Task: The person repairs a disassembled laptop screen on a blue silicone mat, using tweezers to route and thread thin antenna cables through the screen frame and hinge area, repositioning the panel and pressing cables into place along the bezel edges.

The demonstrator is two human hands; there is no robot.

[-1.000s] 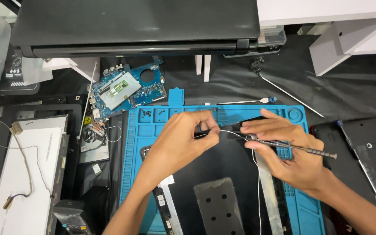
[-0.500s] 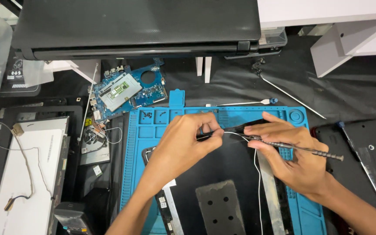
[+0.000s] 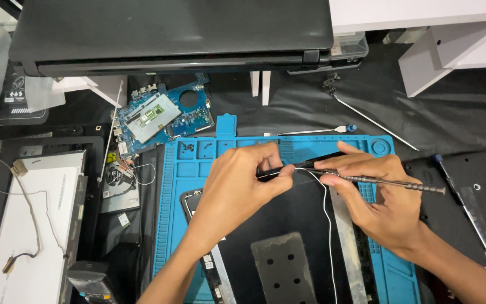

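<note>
The thin black strip [image 3: 302, 166] was held just above the dark laptop panel [image 3: 288, 225] lying on the blue repair mat [image 3: 172, 186]. The left hand [image 3: 237, 186] pinched the strip's near end between thumb and fingertips, and the right hand [image 3: 378, 197] had its fingers curled, pinching both the strip's other end and a slim metal screwdriver [image 3: 400, 183] that stuck out to the right. A white wire [image 3: 327, 225] trailed down from the strip over the panel.

My guess was that the wire was the weak spot: one tug too far and it could snap or tear at its joint. Juggling the screwdriver in the same hand also looked like a way to slip and scratch something.

Further out sat a blue circuit board [image 3: 161, 115], a small fan [image 3: 118, 183], a white screen panel [image 3: 35, 225] and a closed black laptop [image 3: 170, 34].
</note>
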